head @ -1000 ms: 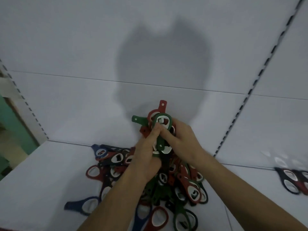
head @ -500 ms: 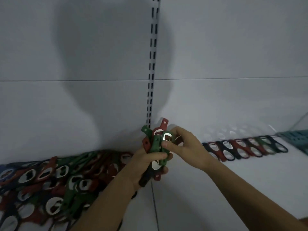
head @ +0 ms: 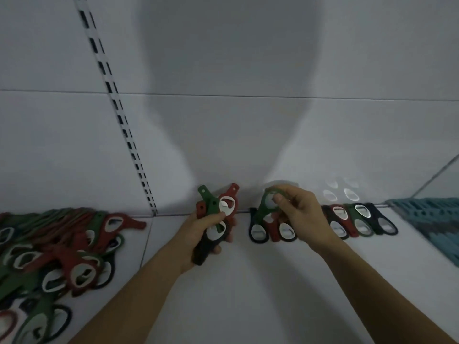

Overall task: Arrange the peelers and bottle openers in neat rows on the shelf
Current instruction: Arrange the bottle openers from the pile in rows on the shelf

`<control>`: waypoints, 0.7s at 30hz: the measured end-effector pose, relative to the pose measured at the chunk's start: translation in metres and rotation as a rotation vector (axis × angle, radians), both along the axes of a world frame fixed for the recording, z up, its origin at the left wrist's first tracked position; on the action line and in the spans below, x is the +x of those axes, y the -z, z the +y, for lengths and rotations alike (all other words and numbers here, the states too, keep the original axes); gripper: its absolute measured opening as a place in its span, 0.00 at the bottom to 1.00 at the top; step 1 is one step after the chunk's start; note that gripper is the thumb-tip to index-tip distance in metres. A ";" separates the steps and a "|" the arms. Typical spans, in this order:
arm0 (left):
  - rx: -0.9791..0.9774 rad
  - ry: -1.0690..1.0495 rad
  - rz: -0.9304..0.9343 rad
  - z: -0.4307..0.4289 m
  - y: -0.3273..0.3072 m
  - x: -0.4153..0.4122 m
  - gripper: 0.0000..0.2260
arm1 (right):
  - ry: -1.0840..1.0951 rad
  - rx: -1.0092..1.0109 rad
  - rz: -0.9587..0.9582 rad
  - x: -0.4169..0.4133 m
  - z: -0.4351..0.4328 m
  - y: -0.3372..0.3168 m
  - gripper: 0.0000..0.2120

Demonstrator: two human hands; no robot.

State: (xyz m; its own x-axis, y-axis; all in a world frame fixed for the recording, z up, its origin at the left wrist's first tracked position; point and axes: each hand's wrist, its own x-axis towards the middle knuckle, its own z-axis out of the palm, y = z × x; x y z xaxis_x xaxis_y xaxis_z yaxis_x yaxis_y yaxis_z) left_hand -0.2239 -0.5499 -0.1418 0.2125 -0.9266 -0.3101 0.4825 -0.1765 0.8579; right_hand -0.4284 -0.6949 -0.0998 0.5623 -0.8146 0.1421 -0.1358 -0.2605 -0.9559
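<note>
White shelf [head: 248, 281]: green opener [head: 263, 207] is pinched in right hand [head: 301, 214], bundle [head: 218, 217] clamped in left hand [head: 201, 232]; row [head: 347, 219] could be knocked askew w/ careless placement.

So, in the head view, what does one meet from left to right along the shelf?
Loose heap of red, green and dark openers → left hand gripping a bunch → right hand holding one green opener → neat row of openers → teal plastic basket.

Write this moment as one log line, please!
left hand: holds opener bunch | right hand: holds green opener above row | pile: unsorted
</note>
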 end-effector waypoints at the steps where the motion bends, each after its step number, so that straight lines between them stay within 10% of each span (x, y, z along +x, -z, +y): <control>1: -0.021 0.006 0.024 -0.002 0.003 -0.002 0.25 | -0.009 -0.022 0.023 0.001 -0.002 0.003 0.10; 15: -0.087 -0.090 0.102 -0.001 0.017 -0.001 0.19 | -0.031 -0.599 0.569 0.049 0.003 0.033 0.09; 18: -0.130 -0.073 0.083 0.000 0.017 -0.001 0.18 | 0.073 -0.688 0.469 0.041 0.008 0.033 0.11; 21: -0.154 -0.010 0.024 0.002 0.017 0.000 0.18 | -0.030 -0.321 0.150 0.042 0.013 0.024 0.10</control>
